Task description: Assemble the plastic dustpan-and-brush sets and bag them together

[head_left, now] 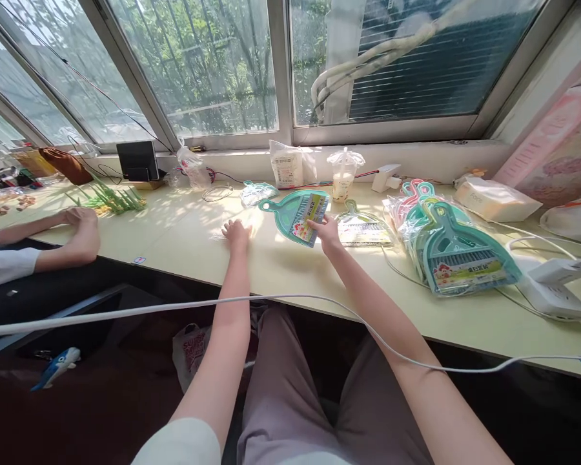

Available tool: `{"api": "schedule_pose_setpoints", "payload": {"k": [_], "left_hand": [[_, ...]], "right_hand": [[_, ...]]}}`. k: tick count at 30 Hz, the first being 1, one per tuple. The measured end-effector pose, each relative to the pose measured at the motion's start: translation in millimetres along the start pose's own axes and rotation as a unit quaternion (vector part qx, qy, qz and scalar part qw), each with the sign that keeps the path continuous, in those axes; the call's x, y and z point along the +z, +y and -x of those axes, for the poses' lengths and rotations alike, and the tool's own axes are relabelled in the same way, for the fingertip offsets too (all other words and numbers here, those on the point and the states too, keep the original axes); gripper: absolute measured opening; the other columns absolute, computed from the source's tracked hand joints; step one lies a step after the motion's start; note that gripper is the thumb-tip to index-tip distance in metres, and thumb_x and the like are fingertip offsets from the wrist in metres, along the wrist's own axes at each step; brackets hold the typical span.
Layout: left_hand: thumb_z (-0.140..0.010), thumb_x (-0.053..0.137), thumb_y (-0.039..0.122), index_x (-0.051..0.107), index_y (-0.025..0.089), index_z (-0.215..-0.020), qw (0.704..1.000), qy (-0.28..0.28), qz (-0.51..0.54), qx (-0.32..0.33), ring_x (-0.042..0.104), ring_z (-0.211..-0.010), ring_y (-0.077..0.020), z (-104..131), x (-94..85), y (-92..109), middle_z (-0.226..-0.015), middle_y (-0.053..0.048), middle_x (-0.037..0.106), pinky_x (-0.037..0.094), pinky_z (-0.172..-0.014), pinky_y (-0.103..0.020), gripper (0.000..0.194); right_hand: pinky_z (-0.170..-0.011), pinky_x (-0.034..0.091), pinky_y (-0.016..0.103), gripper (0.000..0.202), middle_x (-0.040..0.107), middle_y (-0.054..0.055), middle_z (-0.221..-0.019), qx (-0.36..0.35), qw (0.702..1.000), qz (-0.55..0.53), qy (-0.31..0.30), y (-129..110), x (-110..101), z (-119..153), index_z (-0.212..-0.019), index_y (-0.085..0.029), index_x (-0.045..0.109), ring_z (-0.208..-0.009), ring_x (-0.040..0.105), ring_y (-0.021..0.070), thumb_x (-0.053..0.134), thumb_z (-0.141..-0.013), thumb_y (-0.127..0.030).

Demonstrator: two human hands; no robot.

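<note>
My right hand (327, 234) is closed on the edge of a teal mini dustpan (283, 216) with a brush set in it. The brush carries a printed label card (306, 218). The set is tilted just above the table, its handle loop pointing left. My left hand (236, 234) rests on the table left of the dustpan, fingers spread. Beside its fingers lies a thin piece of clear plastic (217, 234). Just right of my right hand, an olive-green dustpan set (363, 229) lies in clear wrap. Farther right is a pile of wrapped dustpan sets (465, 258), mostly teal.
A drink cup (343, 177), a white package (290, 166) and another wrapped set (257, 193) stand or lie along the window. A power strip (554, 294) sits at right. A white cable (281, 297) crosses before my forearms. Another person's hands (81, 219) rest at left.
</note>
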State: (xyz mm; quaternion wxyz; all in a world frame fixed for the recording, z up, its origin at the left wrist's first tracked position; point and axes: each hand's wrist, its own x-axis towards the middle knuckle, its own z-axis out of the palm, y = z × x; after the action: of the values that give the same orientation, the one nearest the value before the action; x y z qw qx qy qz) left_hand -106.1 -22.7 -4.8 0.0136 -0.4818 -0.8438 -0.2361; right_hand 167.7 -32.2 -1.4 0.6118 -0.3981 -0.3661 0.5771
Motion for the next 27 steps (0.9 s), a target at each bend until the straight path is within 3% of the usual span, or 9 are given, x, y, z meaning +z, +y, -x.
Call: {"api": "schedule_pose_setpoints", "payload": {"k": [4,8,12,16,21,24,27], "left_hand": [[-0.086,0.066,0.038,0.067,0.020,-0.119,0.996,-0.011,0.000,0.094,0.049,-0.132,-0.0382,7,8.8,17,-0.135,-0.019,0.060,0.038,-0.110,-0.053,0.037],[-0.088,0.060,0.027,0.073,0.018,-0.111,0.988,-0.072,0.053,0.127,0.063,-0.114,-0.0351,10,16.1,28,-0.115,-0.018,0.070,0.049,-0.096,-0.045,0.028],[-0.090,0.053,0.026,0.075,0.016,-0.104,0.976,-0.091,0.107,0.164,0.069,-0.101,-0.0291,5,19.0,28,-0.105,-0.016,0.074,0.052,-0.090,-0.036,0.028],[-0.085,0.054,0.016,0.075,0.016,-0.103,0.977,-0.076,0.111,0.163,0.069,-0.097,-0.0252,1,16.6,26,-0.103,-0.012,0.075,0.052,-0.091,-0.034,0.028],[-0.074,0.061,0.006,0.070,0.018,-0.110,0.989,-0.055,0.067,0.122,0.066,-0.106,-0.0293,3,10.7,24,-0.100,-0.011,0.075,0.048,-0.095,-0.040,0.039],[-0.078,0.058,0.004,0.065,0.019,-0.116,0.992,-0.026,0.044,0.114,0.063,-0.112,-0.0310,6,7.5,25,-0.099,-0.011,0.074,0.044,-0.097,-0.044,0.042],[-0.084,0.052,0.006,0.059,0.019,-0.124,0.989,0.039,0.056,0.134,0.061,-0.113,-0.0322,12,4.0,29,-0.100,-0.012,0.073,0.041,-0.098,-0.046,0.043]], "right_hand": [[-0.078,0.064,0.041,0.032,0.075,0.002,-0.079,0.030,0.999,-0.002,-0.015,8,8,6,-0.086,-0.017,0.067,-0.072,0.073,0.0197,0.085,-0.062,-0.007],[-0.080,0.064,0.042,0.034,0.076,0.002,-0.083,0.023,0.999,0.021,-0.010,19,9,7,-0.092,-0.018,0.068,-0.075,0.074,0.0200,0.085,-0.064,-0.010],[-0.080,0.064,0.040,0.033,0.075,0.000,-0.079,0.020,0.999,0.026,0.020,31,7,4,-0.090,-0.019,0.067,-0.074,0.074,0.0190,0.085,-0.063,-0.012],[-0.075,0.064,0.035,0.031,0.075,0.000,-0.079,0.032,0.998,0.023,0.052,40,7,5,-0.089,-0.019,0.066,-0.073,0.074,0.0183,0.084,-0.064,-0.012],[-0.080,0.063,0.037,0.029,0.076,0.002,-0.084,0.037,0.993,0.089,0.068,42,9,9,-0.090,-0.019,0.066,-0.079,0.074,0.0197,0.081,-0.066,-0.012],[-0.084,0.063,0.038,0.028,0.076,0.002,-0.086,0.028,0.989,0.125,0.072,39,8,10,-0.090,-0.020,0.066,-0.084,0.075,0.0206,0.081,-0.067,-0.013],[-0.083,0.063,0.038,0.029,0.077,0.005,-0.091,0.033,0.988,0.129,0.076,36,7,11,-0.091,-0.019,0.067,-0.086,0.075,0.0219,0.081,-0.067,-0.014]]}}
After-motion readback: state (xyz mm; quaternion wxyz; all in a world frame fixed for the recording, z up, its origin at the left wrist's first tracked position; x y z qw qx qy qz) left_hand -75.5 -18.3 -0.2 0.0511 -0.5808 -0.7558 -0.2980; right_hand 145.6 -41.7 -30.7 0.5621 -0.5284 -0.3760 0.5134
